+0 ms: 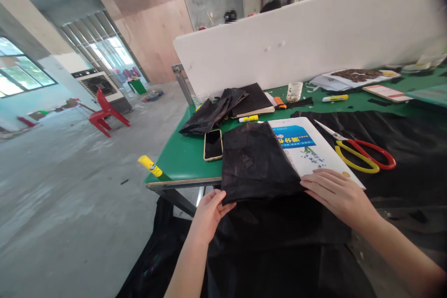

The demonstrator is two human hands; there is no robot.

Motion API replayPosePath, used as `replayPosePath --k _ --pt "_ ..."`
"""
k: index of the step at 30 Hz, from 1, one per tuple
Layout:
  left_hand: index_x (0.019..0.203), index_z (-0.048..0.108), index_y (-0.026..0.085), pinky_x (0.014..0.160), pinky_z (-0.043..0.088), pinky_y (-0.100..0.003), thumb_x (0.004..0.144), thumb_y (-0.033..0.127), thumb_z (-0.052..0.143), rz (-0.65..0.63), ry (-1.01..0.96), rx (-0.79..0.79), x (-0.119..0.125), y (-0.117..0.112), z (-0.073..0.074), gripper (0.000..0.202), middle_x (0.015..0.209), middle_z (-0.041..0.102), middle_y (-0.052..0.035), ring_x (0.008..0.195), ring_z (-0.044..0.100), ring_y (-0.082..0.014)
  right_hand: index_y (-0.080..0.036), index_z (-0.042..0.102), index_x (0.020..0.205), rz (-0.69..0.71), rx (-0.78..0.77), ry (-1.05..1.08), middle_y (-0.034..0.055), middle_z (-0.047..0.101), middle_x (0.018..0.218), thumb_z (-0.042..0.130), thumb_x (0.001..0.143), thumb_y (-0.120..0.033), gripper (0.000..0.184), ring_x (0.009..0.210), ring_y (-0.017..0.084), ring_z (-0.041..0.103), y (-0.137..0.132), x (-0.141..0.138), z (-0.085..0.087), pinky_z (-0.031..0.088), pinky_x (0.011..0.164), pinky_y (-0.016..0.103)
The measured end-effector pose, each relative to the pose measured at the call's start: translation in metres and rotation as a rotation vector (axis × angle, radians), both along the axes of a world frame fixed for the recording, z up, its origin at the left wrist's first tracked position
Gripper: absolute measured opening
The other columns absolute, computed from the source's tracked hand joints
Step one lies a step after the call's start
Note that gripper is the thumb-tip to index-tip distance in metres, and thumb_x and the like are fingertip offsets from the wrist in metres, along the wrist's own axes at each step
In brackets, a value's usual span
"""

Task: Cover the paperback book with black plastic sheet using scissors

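Observation:
A black plastic sheet (254, 160) lies folded over the left half of a white book with a blue cover panel (307, 146) on the green table (185, 156). My left hand (209, 212) pinches the sheet's near left corner, fingers closed on it. My right hand (337, 193) lies flat with fingers stretched out, pressing on the book's near edge beside the sheet. More black plastic hangs from the table's near edge down toward my lap.
A phone (213, 144) lies left of the sheet. Scissors with red and yellow handles (363, 151) rest at the right. Glue sticks (247, 118), a crumpled black bag (209, 114), a dark notebook, a tape roll (294, 91) and a white divider board (314, 32) stand farther back. One glue stick (150, 165) overhangs the table's left corner.

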State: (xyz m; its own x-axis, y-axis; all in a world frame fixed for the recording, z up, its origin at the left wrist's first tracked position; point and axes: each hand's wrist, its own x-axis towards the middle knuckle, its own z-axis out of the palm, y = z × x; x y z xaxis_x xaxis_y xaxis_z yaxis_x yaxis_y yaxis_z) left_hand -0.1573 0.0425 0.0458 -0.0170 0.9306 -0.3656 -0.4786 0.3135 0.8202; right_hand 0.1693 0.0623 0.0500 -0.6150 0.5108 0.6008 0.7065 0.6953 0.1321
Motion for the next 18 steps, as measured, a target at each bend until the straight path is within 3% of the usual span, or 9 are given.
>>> replayPosePath --k 4,9,14,18 --pt "0.077 0.056 0.015 0.080 0.053 -0.034 0.072 0.023 0.070 -0.041 -0.008 -0.003 0.000 -0.001 -0.005 0.017 0.078 0.069 -0.0036 0.071 0.067 -0.0158 -0.021 0.058 0.113 -0.013 -0.018 -0.021 0.0027 0.065 0.109 0.057 0.083 -0.017 0.031 0.102 0.018 0.059 0.000 -0.001 -0.001 0.042 0.097 0.039" --pt "0.088 0.052 0.016 0.080 0.053 -0.035 0.074 0.022 0.068 -0.072 0.037 -0.010 -0.001 -0.002 -0.005 0.022 0.082 0.070 -0.0035 0.069 0.069 -0.0173 -0.022 0.047 0.129 0.007 -0.030 -0.006 0.0031 0.057 0.125 0.056 0.085 -0.026 0.045 0.117 0.021 0.050 -0.001 -0.024 0.004 0.027 0.110 0.048" --pt "0.092 0.049 0.018 0.079 0.054 -0.035 0.075 0.023 0.067 -0.061 0.066 0.000 -0.002 -0.003 -0.004 0.026 0.082 0.070 -0.0033 0.066 0.069 -0.0172 -0.018 0.047 0.129 0.065 -0.060 0.036 0.0061 0.055 0.127 0.056 0.084 -0.031 0.047 0.119 0.022 0.048 -0.001 -0.052 0.005 0.023 0.111 0.049" --pt "0.102 0.048 0.018 0.079 0.053 -0.036 0.077 0.025 0.065 -0.060 0.124 0.000 -0.004 -0.004 -0.003 0.031 0.083 0.070 -0.0043 0.067 0.069 -0.0191 -0.018 0.053 0.122 0.024 -0.111 0.119 0.0061 0.061 0.117 0.057 0.083 -0.035 0.043 0.113 0.022 0.052 -0.002 -0.068 0.012 0.024 0.110 0.049"
